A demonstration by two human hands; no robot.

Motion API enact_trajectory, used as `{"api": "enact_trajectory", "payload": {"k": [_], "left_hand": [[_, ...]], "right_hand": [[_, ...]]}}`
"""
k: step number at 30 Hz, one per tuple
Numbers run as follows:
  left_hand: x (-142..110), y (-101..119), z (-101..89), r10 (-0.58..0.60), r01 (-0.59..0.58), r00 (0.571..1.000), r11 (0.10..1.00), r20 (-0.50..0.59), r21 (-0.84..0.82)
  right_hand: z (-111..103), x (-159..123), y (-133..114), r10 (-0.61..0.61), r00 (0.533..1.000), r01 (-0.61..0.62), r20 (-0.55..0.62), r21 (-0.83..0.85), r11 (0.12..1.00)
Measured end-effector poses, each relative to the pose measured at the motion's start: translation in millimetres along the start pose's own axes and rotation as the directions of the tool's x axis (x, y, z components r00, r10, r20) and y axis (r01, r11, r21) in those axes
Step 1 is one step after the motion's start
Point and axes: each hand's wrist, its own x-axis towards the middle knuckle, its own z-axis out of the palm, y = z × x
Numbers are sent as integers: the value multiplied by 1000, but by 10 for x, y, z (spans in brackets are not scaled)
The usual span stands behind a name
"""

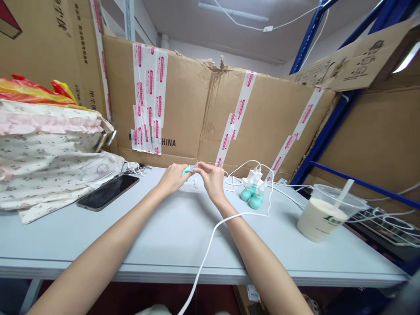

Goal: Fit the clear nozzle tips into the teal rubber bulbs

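Note:
Over the back middle of the table, my left hand point(173, 178) grips a small teal piece point(187, 169) with a whitish end. My right hand point(212, 178) meets it there, thumb and fingers pinched on that whitish end; its exact kind is too small to tell. Just below the hands, small white parts point(196, 182) lie on the table. Right of my right hand stands a cluster of teal, round-bottomed pieces with white tops point(255, 201), close to a white plug-like block point(254, 174).
A white cable point(213, 236) runs across my right forearm. To the right stands a plastic cup of pale drink with a straw point(320, 221). On the left lie a black phone point(108, 192), keys point(134, 166) and a floral cloth bag point(49, 153). Cardboard point(187, 105) walls the table's back.

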Motion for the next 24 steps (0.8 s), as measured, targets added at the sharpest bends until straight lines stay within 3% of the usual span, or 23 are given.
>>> {"api": "enact_trajectory", "payload": {"k": [4, 7, 9, 11, 13, 15, 17, 19, 21, 24], "left_hand": [[37, -101, -36, -117, 111, 993, 985, -34, -130], [25, -248, -99, -88, 63, 949, 994, -304, -90], [-4, -313, -129, 73, -89, 838, 996, -540, -3], [-42, -333, -133, 301, -284, 684, 949, -665, 137], [-80, -325, -107, 490, -444, 557, 858, -670, 258], [-108, -307, -66, 576, -513, 490, 797, -654, 318], [-124, -288, -27, 585, -513, 472, 791, -660, 334], [-121, -258, -8, 550, -479, 487, 818, -678, 320], [-96, -216, -16, 449, -377, 531, 885, -719, 274], [-12, -212, -67, 162, -81, 641, 986, -750, 144]], "right_hand": [[-108, -10, -58, -211, 976, 206, -51, -87, 975], [-193, 19, -108, -244, 964, 230, -101, -132, 964], [-223, 33, -138, -241, 962, 222, -132, -142, 965], [-220, 31, -155, -246, 955, 226, -166, -133, 965], [-193, 17, -159, -271, 948, 251, -164, -132, 959], [-161, 1, -152, -297, 948, 278, -112, -160, 947], [-130, -13, -134, -299, 953, 285, -44, -202, 937], [-94, -27, -94, -283, 959, 281, 28, -253, 926], [-37, -49, -18, -252, 963, 269, 95, -318, 909], [98, -101, 156, -192, 965, 253, 181, -422, 870]]}}
